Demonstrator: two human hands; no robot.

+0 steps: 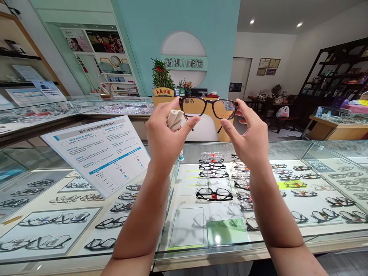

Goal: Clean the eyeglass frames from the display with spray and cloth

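A pair of dark-framed glasses (212, 101) is held up at arm's length above the display counter, its lenses facing me. My left hand (166, 132) grips the left end of the frame between thumb and fingers. Tucked in that same hand is a crumpled cream cloth (174, 119). My right hand (247, 134) pinches the right end of the frame, thumb below and fingers at the top corner. Small print shows on the right lens. Parts of the temples hang below the frame between my hands.
Below my arms, a glass display counter (184, 241) holds rows of glasses (214, 194). A printed sheet (97, 153) stands tilted at the left. Farther back are a desk (161, 100), a potted plant (161, 74) and a wooden shelf (322, 73).
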